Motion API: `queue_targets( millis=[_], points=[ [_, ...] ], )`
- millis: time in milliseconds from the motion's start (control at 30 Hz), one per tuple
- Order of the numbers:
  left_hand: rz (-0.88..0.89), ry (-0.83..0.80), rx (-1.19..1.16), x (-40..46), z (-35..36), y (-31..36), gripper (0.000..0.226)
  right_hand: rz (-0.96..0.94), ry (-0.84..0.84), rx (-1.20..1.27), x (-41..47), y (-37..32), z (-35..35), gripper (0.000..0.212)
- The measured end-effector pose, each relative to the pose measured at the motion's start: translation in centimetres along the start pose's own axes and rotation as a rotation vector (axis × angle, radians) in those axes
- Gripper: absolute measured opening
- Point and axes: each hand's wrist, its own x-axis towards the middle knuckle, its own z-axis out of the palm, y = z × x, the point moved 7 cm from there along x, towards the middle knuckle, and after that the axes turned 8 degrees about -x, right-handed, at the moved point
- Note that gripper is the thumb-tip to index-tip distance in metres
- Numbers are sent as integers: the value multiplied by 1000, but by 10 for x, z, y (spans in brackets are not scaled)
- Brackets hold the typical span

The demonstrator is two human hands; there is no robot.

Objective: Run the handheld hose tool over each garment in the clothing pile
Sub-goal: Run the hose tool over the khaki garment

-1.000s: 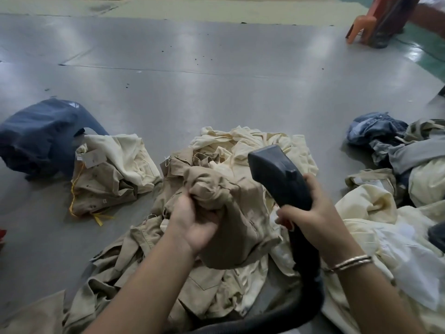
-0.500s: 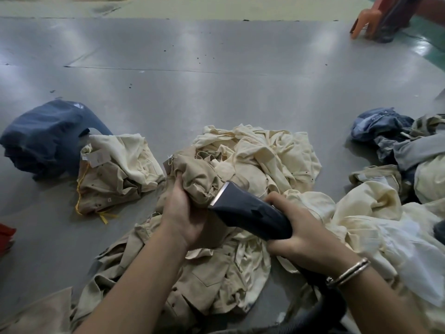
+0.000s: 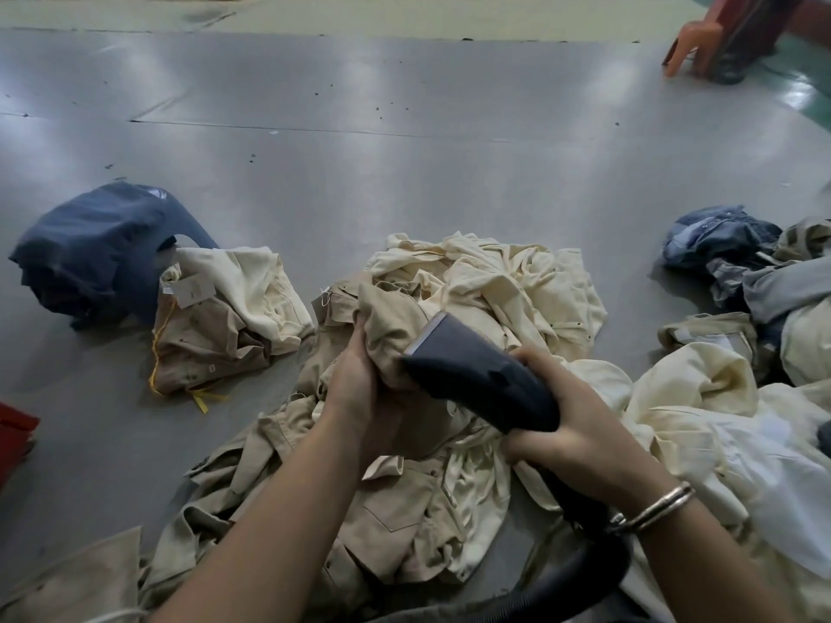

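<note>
Left hand [image 3: 359, 388] clenched on a bunched fold of tan garment [image 3: 391, 326], lifted off the middle clothing pile [image 3: 472, 308]. Right hand [image 3: 571, 424] wrapped round the grip of the dark handheld hose tool [image 3: 476, 375], wide nozzle pointing up and left from that hand, its pale edge pressed against the tan fold just right of the left-hand fingers. From under the right wrist, black hose [image 3: 584, 568] curving down and away toward the bottom edge; metal bangles [image 3: 656, 510] on that wrist. Beneath both forearms, more tan cloth spread flat on the grey floor [image 3: 404, 128], cream pieces heaped beyond the knuckles. Left of the left hand and well apart, a folded cream-and-tan bundle [image 3: 229, 321] with a paper tag and yellow string, touching a navy garment [image 3: 99, 254] farther left. Right of the right hand, a second heap [image 3: 719, 388] of cream, white, grey and denim pieces. Far beyond the right hand, at the top corner, an orange plastic leg, possibly of a stool [image 3: 683, 42], too cropped to be sure. At the left edge, a red scrap [image 3: 13, 429].
</note>
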Motion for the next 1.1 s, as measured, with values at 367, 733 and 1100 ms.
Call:
queue_targets(
  millis=[367, 733, 1100],
  points=[
    [-34, -65, 57, 3, -4, 3, 65, 39, -106, -177, -5, 8, -5, 45],
    [-23, 34, 146, 9, -10, -1, 47, -20, -2, -135, -2, -2, 0, 43],
    [-119, -34, 101, -1, -3, 3, 47, 18, 57, -122, -5, 7, -32, 47]
  ],
)
